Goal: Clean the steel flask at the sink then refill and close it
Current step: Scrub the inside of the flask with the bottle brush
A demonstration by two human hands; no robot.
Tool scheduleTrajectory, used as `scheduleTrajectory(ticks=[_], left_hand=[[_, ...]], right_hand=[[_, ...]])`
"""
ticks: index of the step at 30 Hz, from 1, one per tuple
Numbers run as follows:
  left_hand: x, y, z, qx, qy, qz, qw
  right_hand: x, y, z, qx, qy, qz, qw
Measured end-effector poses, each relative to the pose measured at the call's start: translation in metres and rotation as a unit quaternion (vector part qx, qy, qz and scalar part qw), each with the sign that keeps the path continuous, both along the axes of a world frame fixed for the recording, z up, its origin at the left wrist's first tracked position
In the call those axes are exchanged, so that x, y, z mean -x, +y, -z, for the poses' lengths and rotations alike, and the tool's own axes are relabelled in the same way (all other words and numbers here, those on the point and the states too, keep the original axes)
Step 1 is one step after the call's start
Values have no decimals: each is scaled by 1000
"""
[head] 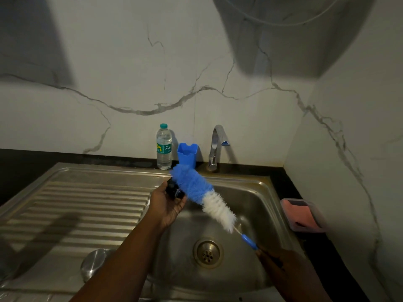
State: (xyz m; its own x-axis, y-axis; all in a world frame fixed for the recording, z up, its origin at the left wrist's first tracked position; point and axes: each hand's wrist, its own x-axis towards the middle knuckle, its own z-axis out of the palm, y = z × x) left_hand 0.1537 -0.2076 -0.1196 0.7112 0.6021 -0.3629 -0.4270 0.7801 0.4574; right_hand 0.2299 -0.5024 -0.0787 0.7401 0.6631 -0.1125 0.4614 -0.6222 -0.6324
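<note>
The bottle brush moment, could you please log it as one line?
left hand: holds black flask lid | right hand: grips bottle brush handle | brush: blue tip on lid | place: over sink basin | tap: off

White grey-veined marble walls [130, 83]; black counter [21, 162]; dim, heavy shadows.

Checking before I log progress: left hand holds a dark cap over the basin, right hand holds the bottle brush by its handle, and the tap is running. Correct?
Not quite: the head view shows no water coming from the tap. The rest stands: left hand holds the dark cap, right hand holds the bottle brush.
</note>
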Motion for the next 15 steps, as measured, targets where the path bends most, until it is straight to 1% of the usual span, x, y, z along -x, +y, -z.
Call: scheduleTrajectory(ticks=[3, 5, 7, 9, 11, 13, 15], left_hand=[[-1, 4, -1, -14, -8, -2, 1000], [-1, 3, -3, -35, 10, 7, 999], [-2, 4, -6, -64, 25, 18, 997], [-2, 6, -6, -74, 22, 20, 997], [-3, 9, -7, -77, 25, 15, 997], [-3, 10, -6, -74, 35, 5, 997], [-3, 9, -5, -56, 18, 4, 998]], right_hand=[[3, 5, -5, -13, 28, -12, 999], [0, 7, -1, -16, 29, 9, 999], [2, 10, -4, -12, 14, 14, 1000], [6, 10, -6, -28, 2, -3, 1000], [4, 10, -4, -24, -8, 19, 1000], [1, 11, -3, 1, -20, 42, 999], [1, 11, -3, 8, -39, 30, 999]])
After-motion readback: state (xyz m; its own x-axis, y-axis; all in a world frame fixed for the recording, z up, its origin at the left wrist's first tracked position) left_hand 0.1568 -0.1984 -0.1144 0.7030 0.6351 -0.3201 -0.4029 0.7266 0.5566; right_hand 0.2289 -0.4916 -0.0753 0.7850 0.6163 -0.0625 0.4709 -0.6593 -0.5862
